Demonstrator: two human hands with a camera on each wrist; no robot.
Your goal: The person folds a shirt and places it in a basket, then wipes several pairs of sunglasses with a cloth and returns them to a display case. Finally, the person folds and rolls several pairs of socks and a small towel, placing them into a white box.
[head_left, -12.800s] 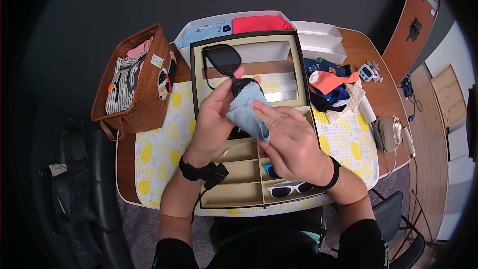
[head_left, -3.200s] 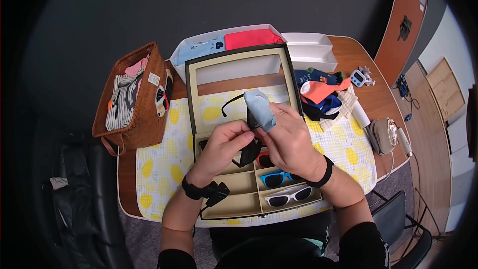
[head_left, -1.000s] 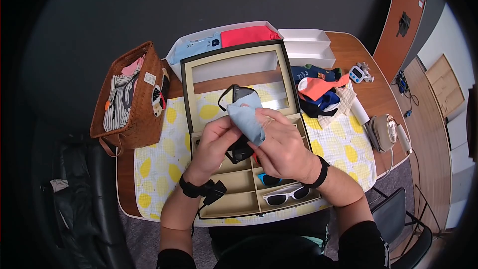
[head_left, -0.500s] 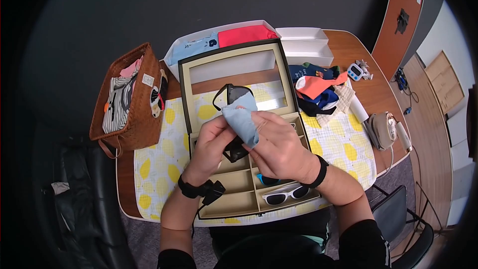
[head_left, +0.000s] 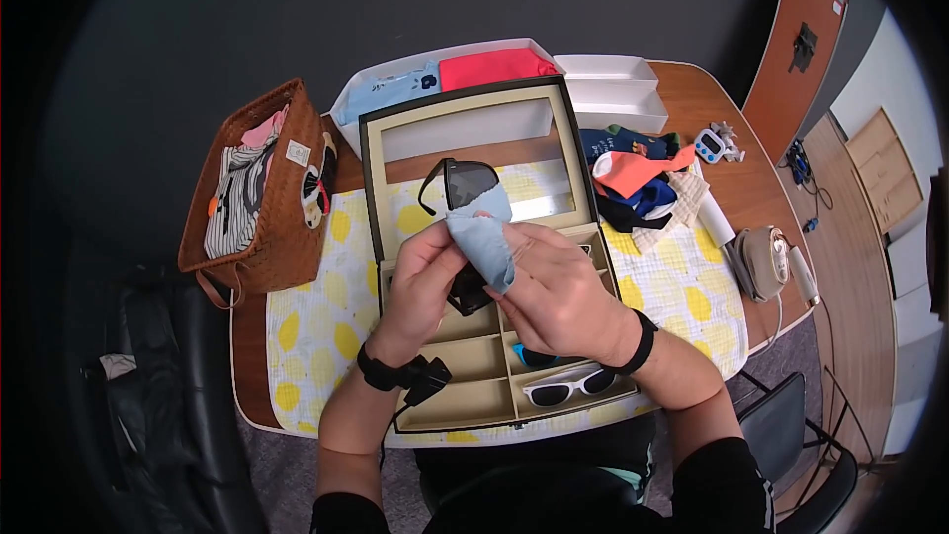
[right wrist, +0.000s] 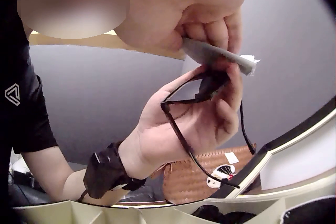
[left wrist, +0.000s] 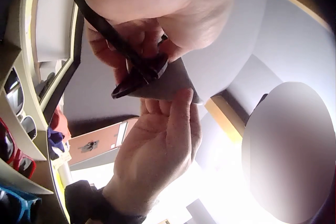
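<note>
My left hand [head_left: 417, 287] grips a pair of black sunglasses [head_left: 471, 178] near their middle, over the open box [head_left: 368, 173]. One dark lens points toward the lid; the other hangs low between the hands. A light blue cleaning cloth [head_left: 482, 245] with a zigzag edge is folded over the frame. My right hand [head_left: 568, 292] pinches this cloth from the right, thumb below and fingers on top. In the right wrist view the cloth [right wrist: 210, 53] presses against the sunglasses [right wrist: 178, 121], whose temples stick out unfolded.
The box's compartments hold white sunglasses [head_left: 568, 391], blue sunglasses [head_left: 534, 356] and red sunglasses [left wrist: 23, 163]. A woven basket of clothes [head_left: 267, 227] stands left. To the right lie socks [head_left: 633, 173], a timer [head_left: 709, 145] and a beige corded appliance [head_left: 756, 262]. White trays [head_left: 618, 89] stand behind.
The sunglasses have turned in the left hand since 3.2 s ago, when a temple pointed up-left. Over the last second, the lens beyond the cloth shows more, and the cloth shifts slightly along the frame.
</note>
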